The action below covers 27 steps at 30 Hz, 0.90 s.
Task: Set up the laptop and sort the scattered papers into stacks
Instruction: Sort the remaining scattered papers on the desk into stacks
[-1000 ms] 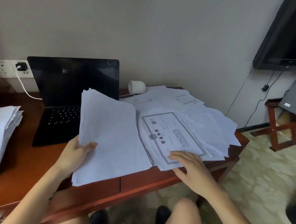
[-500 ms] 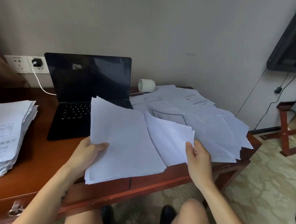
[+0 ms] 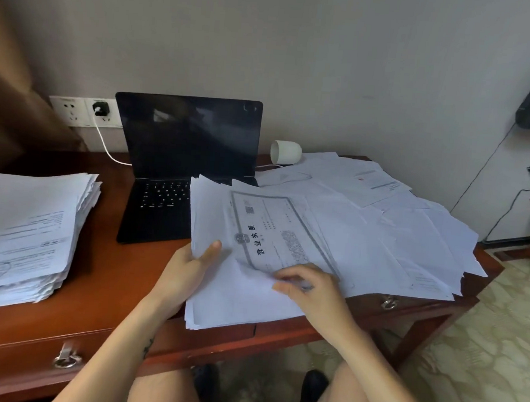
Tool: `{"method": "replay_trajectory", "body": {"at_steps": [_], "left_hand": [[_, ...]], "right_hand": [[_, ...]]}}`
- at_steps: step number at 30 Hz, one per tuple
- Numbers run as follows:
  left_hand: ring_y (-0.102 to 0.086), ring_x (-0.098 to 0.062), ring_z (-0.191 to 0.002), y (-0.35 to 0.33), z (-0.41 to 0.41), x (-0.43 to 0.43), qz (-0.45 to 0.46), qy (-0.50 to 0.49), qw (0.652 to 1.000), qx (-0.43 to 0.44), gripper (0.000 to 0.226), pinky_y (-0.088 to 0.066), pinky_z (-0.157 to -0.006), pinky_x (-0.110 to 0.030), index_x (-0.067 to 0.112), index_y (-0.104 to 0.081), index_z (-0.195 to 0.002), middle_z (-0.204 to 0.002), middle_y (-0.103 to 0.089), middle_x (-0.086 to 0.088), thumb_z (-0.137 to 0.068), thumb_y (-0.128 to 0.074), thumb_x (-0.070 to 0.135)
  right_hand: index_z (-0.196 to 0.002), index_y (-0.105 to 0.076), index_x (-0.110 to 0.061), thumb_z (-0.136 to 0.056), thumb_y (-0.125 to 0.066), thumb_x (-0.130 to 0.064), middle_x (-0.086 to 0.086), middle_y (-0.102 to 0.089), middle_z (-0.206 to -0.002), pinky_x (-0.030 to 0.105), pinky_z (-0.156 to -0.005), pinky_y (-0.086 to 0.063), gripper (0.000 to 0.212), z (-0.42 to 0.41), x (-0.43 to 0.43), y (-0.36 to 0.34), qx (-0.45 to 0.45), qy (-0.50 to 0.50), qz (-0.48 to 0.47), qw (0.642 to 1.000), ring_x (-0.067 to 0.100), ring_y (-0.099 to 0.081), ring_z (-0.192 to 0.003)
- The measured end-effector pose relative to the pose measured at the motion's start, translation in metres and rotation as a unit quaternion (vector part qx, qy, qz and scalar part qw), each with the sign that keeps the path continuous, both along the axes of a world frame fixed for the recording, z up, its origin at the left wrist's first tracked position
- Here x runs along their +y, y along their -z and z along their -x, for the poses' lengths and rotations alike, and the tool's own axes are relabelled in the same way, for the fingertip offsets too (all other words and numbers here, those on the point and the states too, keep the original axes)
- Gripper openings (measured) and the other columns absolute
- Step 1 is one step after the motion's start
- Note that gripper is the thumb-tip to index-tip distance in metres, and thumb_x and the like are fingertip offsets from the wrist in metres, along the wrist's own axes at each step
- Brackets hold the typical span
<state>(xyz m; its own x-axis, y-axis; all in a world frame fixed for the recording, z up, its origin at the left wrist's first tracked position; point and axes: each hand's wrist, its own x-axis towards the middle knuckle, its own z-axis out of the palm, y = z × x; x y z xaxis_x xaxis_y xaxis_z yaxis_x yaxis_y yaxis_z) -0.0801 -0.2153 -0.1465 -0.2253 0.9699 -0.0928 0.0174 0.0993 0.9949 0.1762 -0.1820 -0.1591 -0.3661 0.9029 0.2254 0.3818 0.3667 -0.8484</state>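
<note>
Gripping paper bundle (image 3: 237,302), left hand (image 3: 186,269); right hand (image 3: 312,287) pinching bordered sheet (image 3: 274,229).

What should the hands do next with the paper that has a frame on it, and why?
Probably nudge the framed sheet square with the bundle that the left hand holds: the right hand touches it, it seems askew on top, and loose papers wait beside it.
</note>
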Motion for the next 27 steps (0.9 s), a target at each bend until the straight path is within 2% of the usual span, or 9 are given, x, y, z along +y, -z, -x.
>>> {"method": "replay_trajectory", "body": {"at_steps": [2, 4, 7, 10, 12, 16, 21, 24, 27], "left_hand": [[-0.077, -0.016, -0.101, 0.000, -0.001, 0.000, 0.000, -0.002, 1.000, 0.007, 0.028, -0.059, -0.093, -0.040, 0.024, -0.069, -0.124, -0.111, -0.079, 0.007, -0.102, -0.064, 0.039], [-0.077, -0.014, -0.099, 0.001, 0.000, 0.001, -0.001, -0.006, 1.000, 0.028, 0.022, -0.060, -0.093, -0.040, 0.025, -0.070, -0.122, -0.109, -0.080, 0.008, -0.101, -0.068, 0.033], [-0.077, -0.014, -0.098, 0.003, 0.000, 0.002, -0.006, -0.008, 0.999, 0.053, 0.019, -0.060, -0.090, -0.037, 0.028, -0.070, -0.120, -0.107, -0.080, 0.011, -0.101, -0.068, 0.030], [-0.077, -0.013, -0.098, 0.004, -0.001, 0.001, -0.015, -0.004, 0.998, 0.058, 0.019, -0.060, -0.087, -0.034, 0.031, -0.069, -0.119, -0.107, -0.079, 0.013, -0.101, -0.067, 0.034], [-0.077, -0.011, -0.096, 0.002, -0.002, -0.001, -0.024, -0.001, 0.998, 0.054, 0.020, -0.060, -0.084, -0.031, 0.032, -0.068, -0.117, -0.106, -0.079, 0.015, -0.099, -0.066, 0.041], [-0.078, -0.014, -0.093, -0.001, -0.004, -0.001, -0.021, -0.007, 0.999, 0.045, 0.028, -0.060, -0.086, -0.035, 0.024, -0.070, -0.116, -0.103, -0.080, 0.009, -0.099, -0.063, 0.045], [-0.079, -0.021, -0.093, -0.002, -0.002, -0.002, -0.003, 0.002, 1.000, 0.030, 0.020, -0.061, -0.087, -0.042, 0.017, -0.070, -0.117, -0.105, -0.081, 0.002, -0.100, -0.068, 0.028], [-0.078, -0.019, -0.094, -0.001, 0.000, -0.002, 0.000, 0.007, 0.999, 0.038, 0.017, -0.062, -0.083, -0.037, 0.018, -0.067, -0.119, -0.106, -0.080, 0.004, -0.102, -0.065, 0.021], [-0.078, -0.020, -0.094, -0.001, 0.001, -0.005, -0.011, 0.003, 1.000, 0.013, 0.016, -0.064, -0.073, -0.028, 0.017, -0.066, -0.118, -0.106, -0.080, 0.001, -0.103, -0.063, 0.016]], "right_hand": [[-0.107, -0.073, -0.039, -0.077, -0.081, -0.048, -0.023, -0.065, -0.113, 0.018, -0.098, -0.044, 0.032, -0.007, -0.003, -0.002, -0.032, -0.047, 0.026, 0.998, -0.003, -0.060, -0.114], [-0.113, -0.070, -0.044, -0.080, -0.068, -0.063, -0.026, -0.061, -0.121, 0.024, -0.107, -0.039, 0.038, -0.017, 0.000, -0.007, -0.052, -0.051, 0.017, 0.997, -0.004, -0.053, -0.123], [-0.132, -0.061, -0.040, -0.097, -0.042, -0.062, -0.026, -0.055, -0.135, 0.035, -0.118, -0.034, 0.046, -0.033, 0.019, -0.016, -0.047, 0.039, 0.008, 0.998, -0.004, -0.043, -0.134], [-0.155, -0.034, -0.032, -0.101, -0.037, -0.061, -0.011, -0.029, -0.162, 0.039, -0.126, -0.013, 0.061, -0.040, 0.039, -0.011, -0.279, 0.063, -0.020, 0.958, 0.011, -0.017, -0.152], [-0.158, -0.029, -0.031, -0.101, -0.036, -0.064, -0.008, -0.018, -0.167, 0.035, -0.126, -0.004, 0.066, -0.037, 0.040, 0.000, -0.334, 0.027, -0.052, 0.941, 0.010, -0.006, -0.154], [-0.156, -0.031, -0.035, -0.100, -0.040, -0.063, -0.018, -0.021, -0.163, 0.031, -0.125, -0.012, 0.063, -0.024, 0.025, 0.001, -0.293, -0.028, -0.070, 0.953, 0.002, -0.012, -0.151], [-0.142, -0.051, -0.036, -0.102, -0.048, -0.052, -0.026, -0.044, -0.145, 0.027, -0.118, -0.029, 0.044, -0.021, 0.021, -0.003, -0.204, -0.050, -0.060, 0.976, -0.011, -0.031, -0.137], [-0.138, -0.056, -0.030, -0.103, -0.052, -0.039, -0.021, -0.051, -0.138, 0.033, -0.118, -0.033, 0.036, -0.020, 0.033, -0.002, -0.119, 0.032, -0.049, 0.991, -0.005, -0.038, -0.133], [-0.151, -0.040, -0.022, -0.103, -0.049, -0.041, -0.006, -0.041, -0.153, 0.038, -0.123, -0.023, 0.052, -0.017, 0.045, -0.008, -0.155, 0.098, 0.006, 0.983, 0.012, -0.025, -0.145]]}}
